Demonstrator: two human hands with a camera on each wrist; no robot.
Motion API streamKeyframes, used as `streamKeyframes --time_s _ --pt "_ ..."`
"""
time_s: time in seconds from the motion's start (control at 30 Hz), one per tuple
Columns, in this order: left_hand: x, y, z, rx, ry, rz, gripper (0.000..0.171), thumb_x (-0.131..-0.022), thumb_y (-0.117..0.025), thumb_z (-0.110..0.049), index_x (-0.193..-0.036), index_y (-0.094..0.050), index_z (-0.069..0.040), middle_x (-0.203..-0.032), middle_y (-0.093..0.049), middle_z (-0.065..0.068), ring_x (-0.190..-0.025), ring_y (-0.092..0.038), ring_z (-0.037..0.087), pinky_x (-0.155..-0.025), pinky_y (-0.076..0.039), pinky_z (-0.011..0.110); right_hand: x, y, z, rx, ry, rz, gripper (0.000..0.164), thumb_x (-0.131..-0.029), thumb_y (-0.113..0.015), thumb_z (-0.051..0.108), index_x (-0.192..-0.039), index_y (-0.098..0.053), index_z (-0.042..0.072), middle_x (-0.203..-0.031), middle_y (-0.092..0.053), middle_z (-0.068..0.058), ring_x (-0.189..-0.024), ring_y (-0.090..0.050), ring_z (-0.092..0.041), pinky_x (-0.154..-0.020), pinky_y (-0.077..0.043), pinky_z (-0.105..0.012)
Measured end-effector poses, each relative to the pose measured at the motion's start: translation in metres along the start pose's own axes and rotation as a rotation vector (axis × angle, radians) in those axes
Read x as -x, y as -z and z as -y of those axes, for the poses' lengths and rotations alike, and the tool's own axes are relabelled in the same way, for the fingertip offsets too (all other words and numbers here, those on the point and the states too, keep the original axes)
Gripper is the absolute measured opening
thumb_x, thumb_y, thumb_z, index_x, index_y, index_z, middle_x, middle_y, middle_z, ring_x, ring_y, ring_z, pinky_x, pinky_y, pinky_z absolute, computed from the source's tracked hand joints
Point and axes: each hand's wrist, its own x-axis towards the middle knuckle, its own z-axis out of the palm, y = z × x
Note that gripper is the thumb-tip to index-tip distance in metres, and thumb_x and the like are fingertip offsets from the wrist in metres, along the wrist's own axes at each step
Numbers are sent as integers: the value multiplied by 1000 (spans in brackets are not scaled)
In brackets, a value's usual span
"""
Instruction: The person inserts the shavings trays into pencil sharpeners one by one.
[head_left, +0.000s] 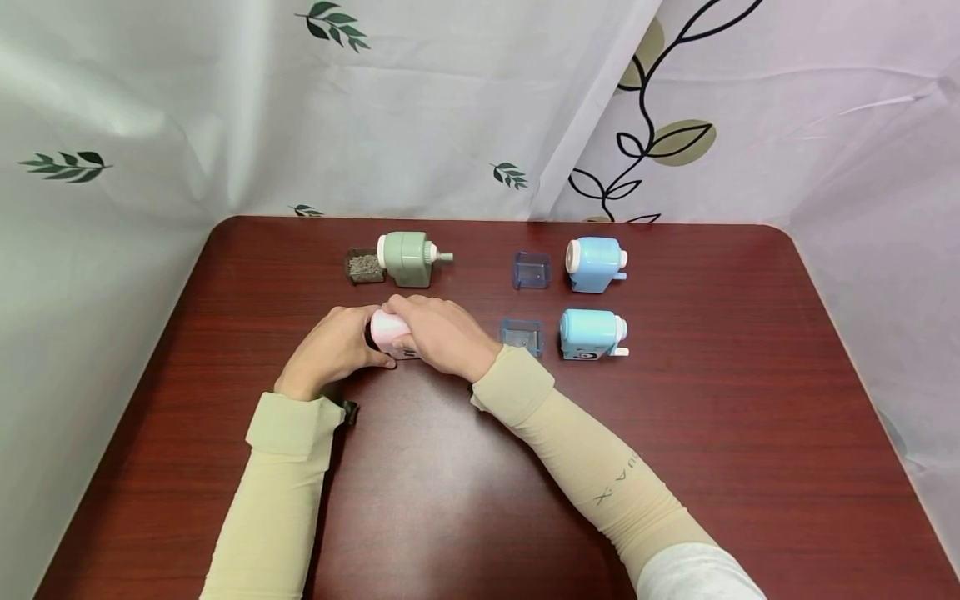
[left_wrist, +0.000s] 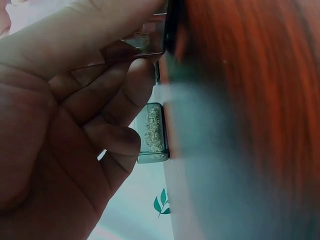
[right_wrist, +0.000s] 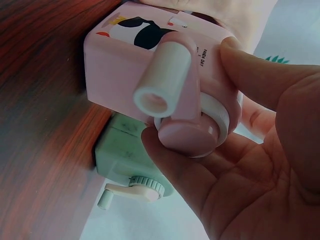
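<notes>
A pink hand-crank pencil sharpener [right_wrist: 125, 75] with a panda picture and a white crank knob stands on the table. My right hand [head_left: 446, 333] grips its top, with thumb and fingers on either side in the right wrist view. At the sharpener's left end, my left hand [head_left: 330, 346] pinches a clear shavings drawer [left_wrist: 145, 37] between thumb and fingers. The head view hides most of that drawer; whether it is still partly inside the body, I cannot tell. Just behind the hands sits a green crank sharpener [head_left: 408, 258], with a drawer of shavings [head_left: 365, 267] at its left.
To the right stand a blue sharpener [head_left: 595, 262] at the back and a light-blue sharpener [head_left: 588, 333] in front. Left of each lies a clear blue drawer, one behind [head_left: 532, 271] and one nearer [head_left: 522, 335]. A white leaf-patterned curtain [head_left: 420, 108] hangs along the table's back edge.
</notes>
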Motion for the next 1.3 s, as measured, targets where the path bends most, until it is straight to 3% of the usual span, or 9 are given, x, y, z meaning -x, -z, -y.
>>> streamKeyframes --time_s 0.47,0.77,1.03,1.3 --pt "2 -1 2 20 9 12 49 -58 -86 -27 -98 -62 -13 -85 -64 -2 -75 -58 17 -72 -46 36 1 -1 1 -30 -17 3 44 -89 -64 30 -128 -50 14 -111 -59 -1 -92 -56 -15 -79 -46 -33" --pt "2 -2 2 55 6 20 60 -61 -85 -26 -114 -60 -12 -99 -64 -1 -87 -58 19 -81 -45 39 7 2 1 -95 -38 -28 57 -90 -63 33 -137 -42 10 -130 -53 -6 -117 -47 -20 -96 -38 -33" --pt "6 6 1 87 15 24 76 -59 -88 -31 -125 -55 -14 -117 -59 -2 -103 -54 17 -91 -41 40 18 22 2 -36 -30 -62 59 -90 -62 36 -139 -42 10 -136 -47 -7 -125 -40 -23 -104 -31 -33" --pt "10 24 -10 67 -9 -45 97 -54 -87 -46 -135 -47 -14 -133 -48 2 -119 -45 20 -98 -36 43 36 51 -8 56 -96 -66 61 -92 -56 43 -141 -40 11 -142 -43 -9 -133 -32 -27 -108 -26 -40"
